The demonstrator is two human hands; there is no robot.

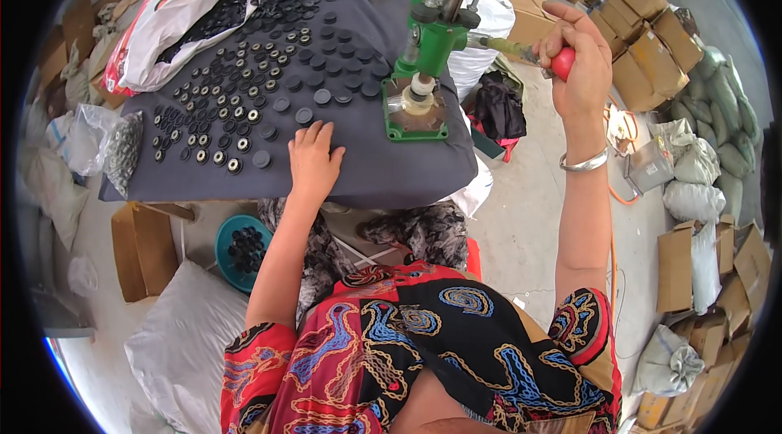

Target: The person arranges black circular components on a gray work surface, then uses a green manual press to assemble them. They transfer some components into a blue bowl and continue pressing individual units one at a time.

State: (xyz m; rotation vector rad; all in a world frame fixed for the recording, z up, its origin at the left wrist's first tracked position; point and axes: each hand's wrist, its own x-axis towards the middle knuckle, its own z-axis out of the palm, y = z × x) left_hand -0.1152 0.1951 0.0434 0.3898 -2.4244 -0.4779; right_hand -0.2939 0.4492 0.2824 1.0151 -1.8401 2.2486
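My right hand (580,59) is wrapped round the red ball knob (563,64) at the end of a lever (513,48). That lever comes out of the side of a green hand press (438,47), whose base plate (416,108) stands on the table. Under the press ram sits a pale round fixture (419,101); whether a part lies in it is hidden. My left hand (314,158) lies palm down on the dark tablecloth (366,161), fingers stretched out and holding nothing visible. Just beyond its fingertips is a plain black round cap (304,116).
Many black caps with metal centres (235,165) spread over the table's left, beside a white bag (191,22) of black parts. A clear bag (124,149) of small pieces sits at the left edge. Below stand a teal basin (228,251) and a cardboard box (142,251).
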